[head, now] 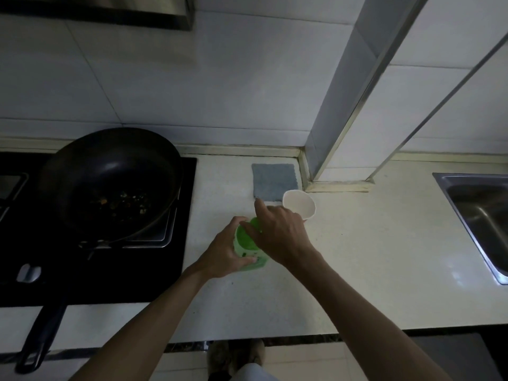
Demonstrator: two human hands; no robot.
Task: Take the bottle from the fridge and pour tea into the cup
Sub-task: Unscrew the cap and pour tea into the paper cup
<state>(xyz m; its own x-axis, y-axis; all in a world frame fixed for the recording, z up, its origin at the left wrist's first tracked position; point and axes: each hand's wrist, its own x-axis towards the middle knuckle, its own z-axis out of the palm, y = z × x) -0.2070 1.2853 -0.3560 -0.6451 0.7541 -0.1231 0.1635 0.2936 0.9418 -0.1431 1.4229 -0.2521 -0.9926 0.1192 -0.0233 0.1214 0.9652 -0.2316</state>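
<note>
Green bottle (248, 251) in two hands, one white cup (299, 206).

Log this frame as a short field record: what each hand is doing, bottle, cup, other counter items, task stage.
left hand: wrapped around the body of the green bottle, which stands on the counter
right hand: on the bottle's top, at the cap
cup: white, upright, just behind the bottle, looks empty
grey cloth: flat behind the cup
pan: dark, on the stove, left
sink: far right
stage: bottle out, pouring not yet begun
</note>
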